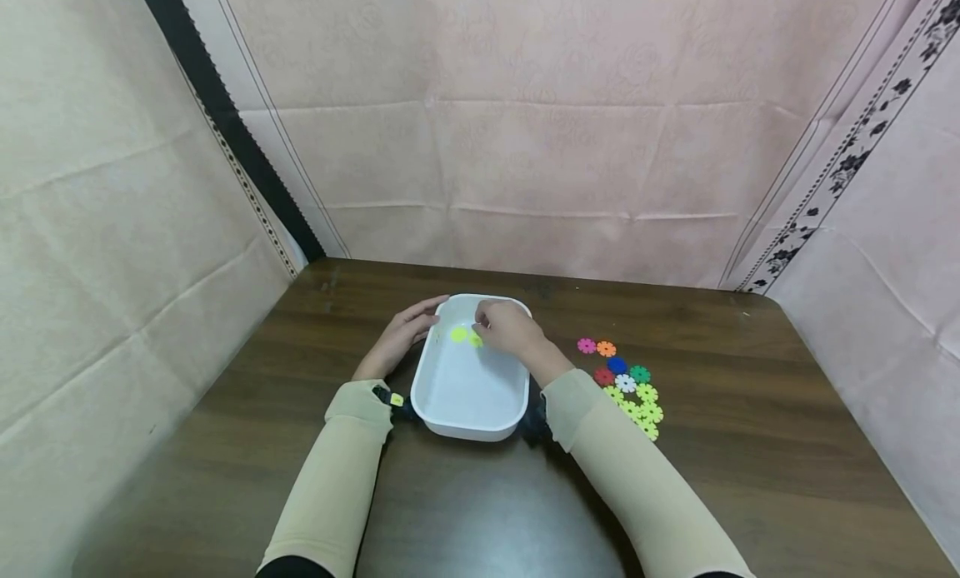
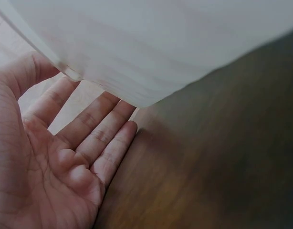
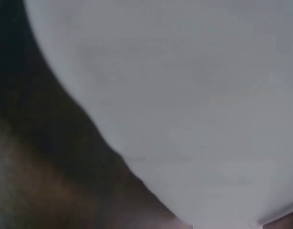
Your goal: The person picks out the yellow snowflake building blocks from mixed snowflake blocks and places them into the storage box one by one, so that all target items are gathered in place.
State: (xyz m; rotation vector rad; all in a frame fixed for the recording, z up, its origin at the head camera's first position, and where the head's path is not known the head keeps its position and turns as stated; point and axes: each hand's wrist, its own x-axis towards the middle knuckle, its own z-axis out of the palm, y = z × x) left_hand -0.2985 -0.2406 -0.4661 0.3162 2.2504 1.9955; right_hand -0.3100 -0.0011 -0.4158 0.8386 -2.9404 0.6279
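Note:
A white rectangular tray [image 1: 470, 395] stands on the table. My left hand [image 1: 405, 335] is at its left side, fingers fairly straight; in the left wrist view the thumb and fingertips of the left hand [image 2: 56, 148] touch the tray's rim and outer wall. Over the tray's far right part, my right hand [image 1: 510, 332] has bent fingers and pinches a yellow-green flower-shaped piece [image 1: 476, 341], partly hidden by the fingers. Beside it in the tray lies another yellow-green piece [image 1: 459, 335]. The right wrist view is filled mostly by the tray's blurred outer wall [image 3: 175, 105].
Right of the tray, several yellow-green flower pieces [image 1: 647, 392] lie in a group on the brown wooden table [image 1: 750, 445]. Pink [image 1: 587, 346], orange [image 1: 606, 348], blue [image 1: 617, 366], green [image 1: 640, 374], red [image 1: 603, 376] and white [image 1: 625, 383] ones lie with them. Pale cloth [image 1: 525, 161] hangs behind.

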